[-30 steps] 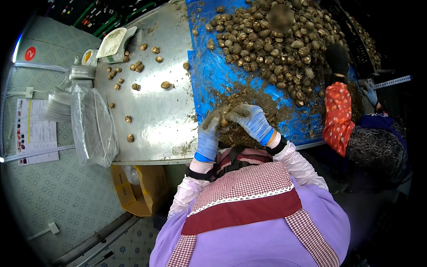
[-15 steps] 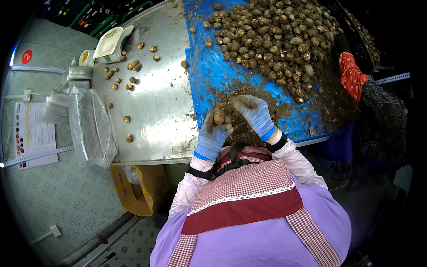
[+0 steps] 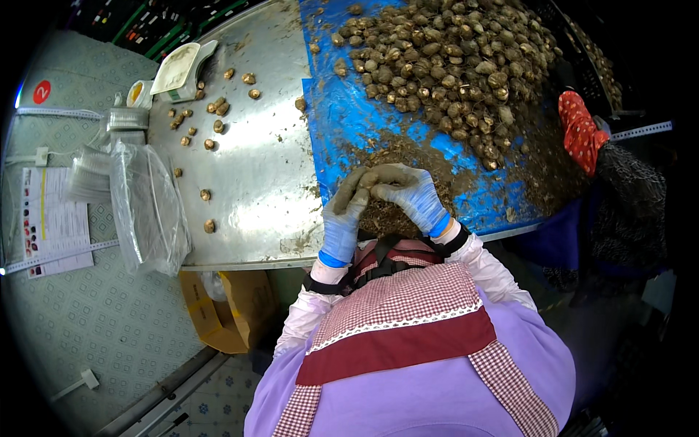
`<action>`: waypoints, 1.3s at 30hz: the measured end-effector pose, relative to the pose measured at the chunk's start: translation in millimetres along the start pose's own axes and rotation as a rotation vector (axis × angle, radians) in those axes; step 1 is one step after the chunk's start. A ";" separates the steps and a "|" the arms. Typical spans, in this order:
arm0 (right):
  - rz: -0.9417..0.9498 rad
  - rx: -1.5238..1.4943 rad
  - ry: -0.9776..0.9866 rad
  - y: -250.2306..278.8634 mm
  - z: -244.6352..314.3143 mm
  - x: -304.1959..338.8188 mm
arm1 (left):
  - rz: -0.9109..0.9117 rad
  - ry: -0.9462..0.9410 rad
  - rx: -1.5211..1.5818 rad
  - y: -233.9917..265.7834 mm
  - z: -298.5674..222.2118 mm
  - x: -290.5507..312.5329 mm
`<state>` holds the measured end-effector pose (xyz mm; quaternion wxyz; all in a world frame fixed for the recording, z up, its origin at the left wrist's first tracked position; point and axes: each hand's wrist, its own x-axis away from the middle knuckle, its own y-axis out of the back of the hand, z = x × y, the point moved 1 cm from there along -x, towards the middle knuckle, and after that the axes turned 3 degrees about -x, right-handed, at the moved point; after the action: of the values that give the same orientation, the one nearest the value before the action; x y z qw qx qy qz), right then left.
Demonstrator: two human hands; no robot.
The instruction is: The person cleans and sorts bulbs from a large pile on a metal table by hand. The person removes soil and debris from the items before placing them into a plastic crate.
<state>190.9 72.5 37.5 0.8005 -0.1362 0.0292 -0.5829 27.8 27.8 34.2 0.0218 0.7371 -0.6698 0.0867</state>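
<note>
Centre: the gloved left hand (image 3: 342, 218) and right hand (image 3: 409, 191) meet, fingers curled; whether they grip anything cannot be told. Upper left: loose tubers (image 3: 218, 126) on the metal table (image 3: 255, 160). Upper right: a brown tuber heap (image 3: 451, 73) on blue sheeting (image 3: 329, 138).

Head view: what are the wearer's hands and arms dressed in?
Left hand and right hand: matching light-blue gloves, fingers grey-brown (dirt or coating, can't tell), brighter blue cuffs. Black wristbands on both. Pale pink, wrinkled sleeves; lilac top.
</note>
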 end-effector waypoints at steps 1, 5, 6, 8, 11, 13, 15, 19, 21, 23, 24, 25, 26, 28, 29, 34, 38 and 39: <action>-0.003 0.002 0.017 2.9 -4.4 -2.1 | 0.008 -0.010 -0.001 -0.3 -2.0 -0.1; 0.025 -0.032 0.008 3.6 -3.1 -2.3 | 0.035 -0.024 -0.031 2.7 -8.0 0.3; 0.040 0.011 0.019 3.7 0.9 -2.2 | 0.039 -0.022 -0.044 3.2 -8.4 0.5; 0.071 0.093 0.041 4.2 10.0 -1.8 | 0.002 -0.039 0.027 2.5 -4.0 0.4; 0.128 -0.117 -0.041 10.2 12.7 1.3 | -0.076 -0.120 -0.010 5.0 4.1 -0.4; 0.036 -0.125 -0.104 18.1 -3.4 0.3 | -0.107 -0.167 -0.072 6.0 4.6 -0.7; -0.032 -0.096 -0.141 21.2 -11.4 -1.2 | -0.110 -0.189 -0.125 5.6 4.5 -1.4; -0.083 0.008 -0.105 16.6 -9.8 -1.7 | -0.113 -0.234 -0.153 3.6 3.6 -0.3; -0.063 0.031 -0.065 10.1 -6.3 -2.3 | -0.110 -0.308 -0.238 4.8 8.1 -1.0; -0.013 0.036 -0.037 5.4 -4.0 -2.5 | -0.133 -0.373 -0.301 4.7 7.7 -0.8; 0.005 0.027 -0.061 4.8 -0.7 -1.9 | -0.145 -0.404 -0.333 4.8 7.4 -0.5; 0.022 0.019 -0.086 4.4 4.2 -1.2 | -0.139 -0.394 -0.304 5.2 6.9 -0.3; 0.041 0.009 -0.111 4.0 6.7 -0.9 | -0.134 -0.383 -0.276 5.9 6.2 0.1; 0.051 0.040 -0.109 4.5 7.5 -1.1 | -0.121 -0.349 -0.231 8.1 7.1 0.5; 0.054 0.055 -0.106 5.3 7.8 -1.0 | -0.112 -0.327 -0.215 8.6 8.4 0.5; 0.014 0.064 -0.148 11.2 -5.5 -5.2 | -0.062 -0.295 -0.206 5.3 11.0 -0.7; -0.121 0.271 -0.118 28.7 -39.1 -14.2 | -0.035 -0.211 -0.315 24.2 41.6 -9.8; -0.171 0.296 -0.165 36.6 -51.7 -16.8 | -0.071 -0.182 -0.331 35.1 54.1 -16.1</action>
<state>208.8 89.2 -23.3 0.7592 -0.0662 -0.1343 -0.6335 -3.0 32.1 -24.5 0.0850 0.7513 -0.6479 -0.0925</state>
